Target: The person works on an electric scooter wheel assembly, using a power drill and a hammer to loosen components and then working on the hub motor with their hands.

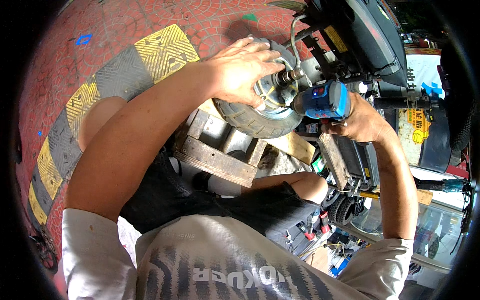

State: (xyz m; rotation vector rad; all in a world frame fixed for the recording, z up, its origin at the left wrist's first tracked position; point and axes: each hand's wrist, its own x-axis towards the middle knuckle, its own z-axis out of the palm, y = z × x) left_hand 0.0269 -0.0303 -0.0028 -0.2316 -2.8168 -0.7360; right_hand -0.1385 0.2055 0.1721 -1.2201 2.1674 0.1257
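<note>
My left hand (240, 70) covers much of the small wheel (260, 112), so I can't see the hub beneath its fingers. The blue power tool (322, 100) hides its own tip at the axle. The scooter body (365, 35) runs off the top edge.
</note>
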